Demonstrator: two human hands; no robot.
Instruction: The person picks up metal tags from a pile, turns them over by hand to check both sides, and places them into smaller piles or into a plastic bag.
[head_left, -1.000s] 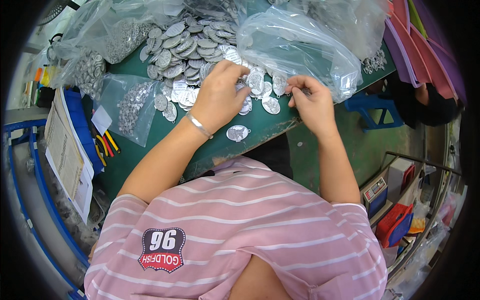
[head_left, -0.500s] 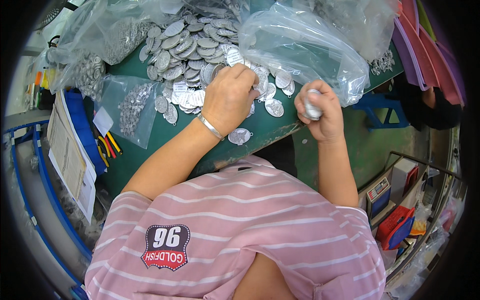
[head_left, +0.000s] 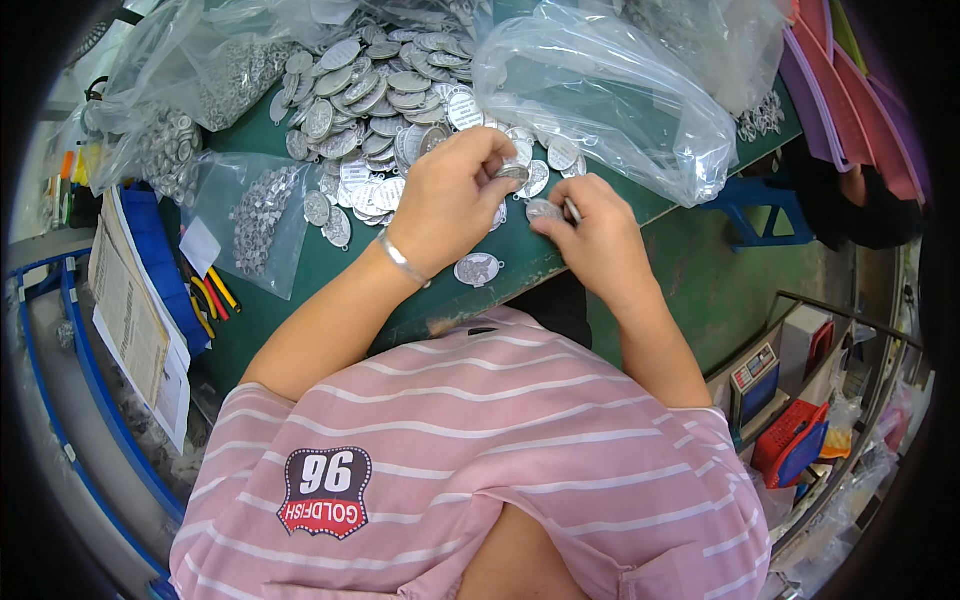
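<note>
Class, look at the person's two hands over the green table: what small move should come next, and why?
Probably the right hand should pinch and lift the silver oval metal medal beside its thumb: that thumb overlaps the medal in view, and it sits at the near edge of the heap, while the left hand grips metal between thumb and finger.
</note>
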